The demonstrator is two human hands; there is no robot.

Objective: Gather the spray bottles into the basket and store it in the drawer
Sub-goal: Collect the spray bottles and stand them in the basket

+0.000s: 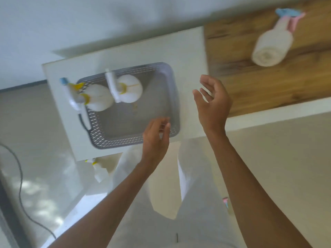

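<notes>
Sitting on a white surface (188, 56): grey lattice basket (172, 97), two spray bottles (129, 90) inside; third bottle (272, 45) lying far right on wood. Likely light, rigid, best gripped by rims. Left hand (155, 135) hovering, fingers loosely curled; right hand (213, 101) splayed, empty. Room showing rightward.

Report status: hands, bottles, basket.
Left hand open at basket rim; right hand open, empty. Two spray bottles in basket, pink-trigger bottle out on wooden top. Nothing blocking.
</notes>
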